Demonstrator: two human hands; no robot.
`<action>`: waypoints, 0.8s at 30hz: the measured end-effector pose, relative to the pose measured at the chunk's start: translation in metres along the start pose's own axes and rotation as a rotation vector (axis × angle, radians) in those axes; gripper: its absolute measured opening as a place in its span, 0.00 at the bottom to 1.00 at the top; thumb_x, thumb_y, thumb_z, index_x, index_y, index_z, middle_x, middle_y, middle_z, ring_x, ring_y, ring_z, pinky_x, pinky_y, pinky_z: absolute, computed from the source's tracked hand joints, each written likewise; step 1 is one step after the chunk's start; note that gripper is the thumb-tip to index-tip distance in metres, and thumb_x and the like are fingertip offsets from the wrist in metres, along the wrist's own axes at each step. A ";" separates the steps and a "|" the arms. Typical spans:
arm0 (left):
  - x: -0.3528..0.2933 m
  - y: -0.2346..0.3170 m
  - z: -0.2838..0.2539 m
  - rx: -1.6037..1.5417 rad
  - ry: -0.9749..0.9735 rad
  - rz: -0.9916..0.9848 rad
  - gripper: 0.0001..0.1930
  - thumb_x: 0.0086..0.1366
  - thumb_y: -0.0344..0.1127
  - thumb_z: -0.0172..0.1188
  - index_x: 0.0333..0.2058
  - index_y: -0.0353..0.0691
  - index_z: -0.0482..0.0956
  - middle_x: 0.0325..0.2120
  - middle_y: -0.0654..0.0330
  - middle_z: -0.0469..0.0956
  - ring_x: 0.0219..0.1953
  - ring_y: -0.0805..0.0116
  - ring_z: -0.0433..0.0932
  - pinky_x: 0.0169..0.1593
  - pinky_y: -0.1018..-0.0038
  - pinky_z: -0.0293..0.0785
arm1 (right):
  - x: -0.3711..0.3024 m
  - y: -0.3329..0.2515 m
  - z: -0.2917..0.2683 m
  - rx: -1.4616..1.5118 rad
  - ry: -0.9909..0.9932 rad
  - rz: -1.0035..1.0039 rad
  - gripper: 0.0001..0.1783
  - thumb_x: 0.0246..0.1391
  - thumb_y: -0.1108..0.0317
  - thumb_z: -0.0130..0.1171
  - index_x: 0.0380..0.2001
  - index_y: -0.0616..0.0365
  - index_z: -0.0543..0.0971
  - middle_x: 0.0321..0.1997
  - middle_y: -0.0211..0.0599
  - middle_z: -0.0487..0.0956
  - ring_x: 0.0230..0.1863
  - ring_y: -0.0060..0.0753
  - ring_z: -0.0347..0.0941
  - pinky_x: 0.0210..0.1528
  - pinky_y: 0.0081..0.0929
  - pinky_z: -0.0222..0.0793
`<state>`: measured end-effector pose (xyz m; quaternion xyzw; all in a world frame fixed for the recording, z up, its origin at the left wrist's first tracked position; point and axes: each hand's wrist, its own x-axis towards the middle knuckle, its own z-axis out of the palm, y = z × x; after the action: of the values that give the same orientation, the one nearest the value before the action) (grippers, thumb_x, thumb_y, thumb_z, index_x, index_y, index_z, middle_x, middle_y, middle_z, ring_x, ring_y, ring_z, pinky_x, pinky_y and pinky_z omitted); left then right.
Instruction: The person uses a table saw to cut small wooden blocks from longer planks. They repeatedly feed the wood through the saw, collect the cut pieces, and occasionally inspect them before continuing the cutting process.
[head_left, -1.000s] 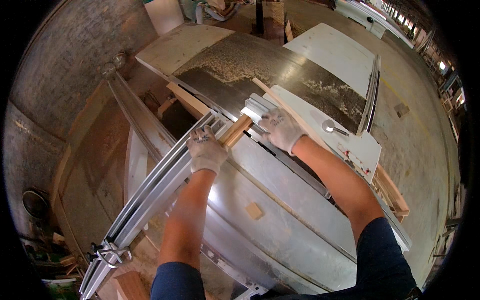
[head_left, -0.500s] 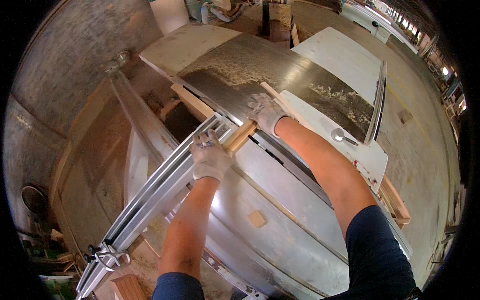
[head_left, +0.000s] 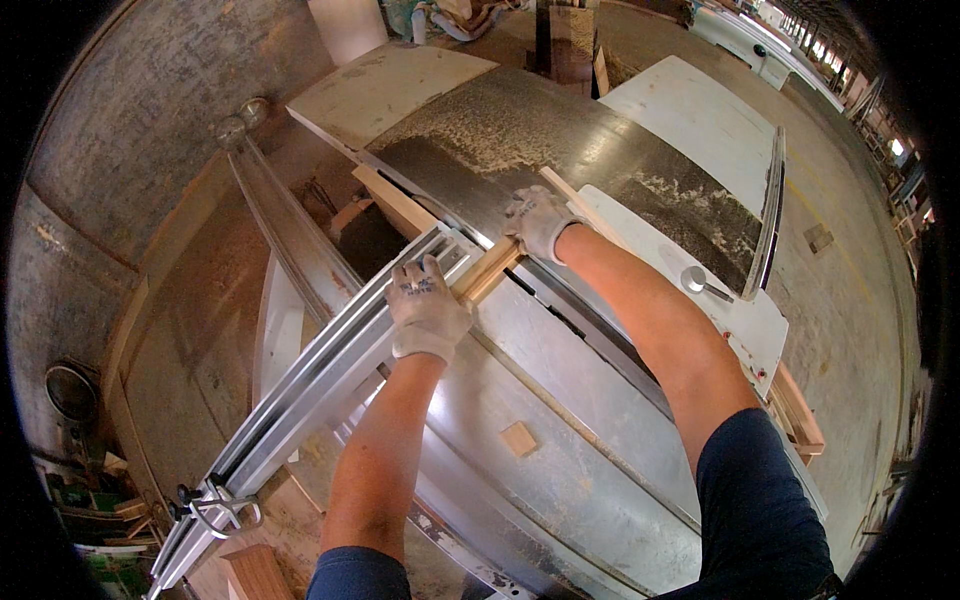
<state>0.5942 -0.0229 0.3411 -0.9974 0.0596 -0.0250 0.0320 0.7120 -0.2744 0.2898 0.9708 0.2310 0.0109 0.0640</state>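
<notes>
A short wooden strip (head_left: 488,272) lies against the end of a long aluminium fence (head_left: 330,345) on a metal saw table (head_left: 590,420). My left hand (head_left: 428,308), in a pale work glove, curls its fingers over the fence, its palm side against the near end of the strip. My right hand (head_left: 540,222), gloved too, is closed at the strip's far end, by the dark slot (head_left: 560,318) in the table. The fingertips under the right palm are partly hidden. A small square wood offcut (head_left: 519,439) lies loose on the table nearer to me.
Beyond the slot, sawdust covers a dark tabletop (head_left: 480,130). A white plate (head_left: 640,235) with a round-headed lever (head_left: 697,281) sits right of my right hand. A pale wooden board (head_left: 395,202) lies beyond the fence. A clamp-like metal stop (head_left: 222,513) is on the fence's near end.
The whole view has shifted slightly, so everything appears a little farther right. Both hands keep their places on the fence and the strip.
</notes>
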 end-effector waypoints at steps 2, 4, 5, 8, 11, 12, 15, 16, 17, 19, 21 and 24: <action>0.002 0.000 -0.004 -0.023 -0.040 0.002 0.49 0.60 0.61 0.72 0.70 0.36 0.65 0.65 0.45 0.67 0.71 0.47 0.63 0.71 0.53 0.63 | -0.003 -0.002 -0.004 0.022 0.003 0.020 0.22 0.52 0.52 0.72 0.53 0.28 0.87 0.67 0.20 0.80 0.77 0.45 0.63 0.79 0.46 0.56; 0.003 -0.002 -0.002 -0.006 -0.034 -0.003 0.49 0.61 0.62 0.72 0.70 0.36 0.65 0.65 0.45 0.67 0.71 0.47 0.62 0.71 0.53 0.64 | -0.002 -0.006 -0.015 0.029 -0.014 0.004 0.21 0.52 0.52 0.71 0.51 0.28 0.87 0.66 0.20 0.81 0.76 0.44 0.65 0.77 0.44 0.58; 0.004 -0.003 -0.001 0.003 -0.032 -0.006 0.49 0.61 0.62 0.72 0.70 0.36 0.65 0.65 0.45 0.67 0.71 0.47 0.62 0.71 0.53 0.64 | 0.001 -0.007 -0.021 0.026 -0.033 -0.020 0.21 0.52 0.52 0.71 0.51 0.28 0.87 0.66 0.21 0.81 0.76 0.43 0.65 0.77 0.44 0.59; 0.005 -0.003 0.007 0.027 0.020 0.010 0.49 0.61 0.63 0.72 0.70 0.35 0.65 0.65 0.45 0.66 0.72 0.48 0.61 0.70 0.54 0.64 | 0.003 -0.002 -0.027 0.046 -0.053 -0.050 0.24 0.51 0.54 0.73 0.54 0.30 0.87 0.67 0.24 0.80 0.76 0.47 0.66 0.76 0.46 0.62; 0.010 -0.006 0.010 0.028 -0.024 -0.012 0.50 0.60 0.63 0.72 0.71 0.35 0.64 0.65 0.45 0.66 0.72 0.49 0.61 0.70 0.53 0.64 | 0.007 -0.008 -0.031 0.044 -0.096 -0.027 0.27 0.50 0.55 0.74 0.56 0.31 0.87 0.68 0.25 0.80 0.75 0.46 0.67 0.75 0.47 0.64; 0.011 -0.004 0.008 0.027 -0.040 -0.008 0.51 0.61 0.64 0.72 0.71 0.34 0.63 0.65 0.45 0.66 0.72 0.48 0.61 0.70 0.53 0.64 | 0.007 -0.006 -0.031 0.034 -0.119 -0.006 0.27 0.49 0.55 0.74 0.56 0.31 0.87 0.67 0.25 0.81 0.75 0.45 0.67 0.75 0.46 0.64; 0.014 -0.002 0.003 0.025 -0.069 -0.004 0.52 0.61 0.64 0.71 0.73 0.34 0.62 0.65 0.43 0.66 0.72 0.47 0.60 0.71 0.53 0.64 | 0.010 -0.004 -0.032 0.047 -0.133 -0.022 0.27 0.50 0.54 0.74 0.56 0.30 0.87 0.67 0.24 0.81 0.74 0.42 0.69 0.75 0.45 0.64; 0.014 -0.005 0.004 0.025 -0.066 -0.008 0.52 0.61 0.64 0.71 0.73 0.34 0.61 0.65 0.43 0.66 0.72 0.47 0.60 0.71 0.53 0.64 | 0.012 -0.007 -0.035 0.038 -0.151 -0.014 0.27 0.50 0.54 0.74 0.56 0.31 0.87 0.68 0.24 0.81 0.73 0.42 0.69 0.74 0.45 0.65; 0.013 -0.007 0.005 0.025 -0.063 -0.012 0.53 0.61 0.64 0.71 0.73 0.34 0.61 0.65 0.42 0.66 0.73 0.46 0.60 0.71 0.53 0.64 | 0.015 -0.010 -0.039 0.029 -0.168 -0.007 0.26 0.51 0.54 0.74 0.56 0.31 0.87 0.68 0.23 0.81 0.73 0.42 0.70 0.74 0.45 0.65; 0.013 -0.009 0.008 0.023 -0.041 -0.015 0.52 0.61 0.63 0.72 0.73 0.35 0.61 0.66 0.41 0.65 0.73 0.46 0.59 0.72 0.53 0.63 | 0.016 -0.012 -0.040 0.024 -0.180 -0.001 0.26 0.51 0.54 0.74 0.56 0.32 0.87 0.68 0.23 0.81 0.72 0.41 0.70 0.74 0.44 0.65; 0.013 -0.009 0.002 0.055 -0.115 -0.032 0.51 0.64 0.64 0.66 0.75 0.36 0.60 0.69 0.43 0.64 0.75 0.46 0.57 0.73 0.54 0.61 | 0.017 -0.013 -0.039 0.037 -0.166 -0.012 0.26 0.51 0.53 0.73 0.56 0.34 0.88 0.68 0.23 0.81 0.72 0.41 0.70 0.74 0.44 0.65; 0.018 0.001 -0.014 0.077 -0.233 -0.041 0.50 0.67 0.67 0.60 0.76 0.37 0.58 0.72 0.45 0.62 0.77 0.46 0.55 0.74 0.54 0.58 | 0.018 -0.002 -0.029 0.042 -0.162 -0.031 0.26 0.51 0.52 0.73 0.56 0.35 0.88 0.67 0.24 0.81 0.72 0.40 0.70 0.74 0.44 0.65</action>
<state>0.6110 -0.0266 0.3554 -0.9926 0.0339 0.0879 0.0767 0.7258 -0.2605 0.3185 0.9659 0.2404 -0.0733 0.0624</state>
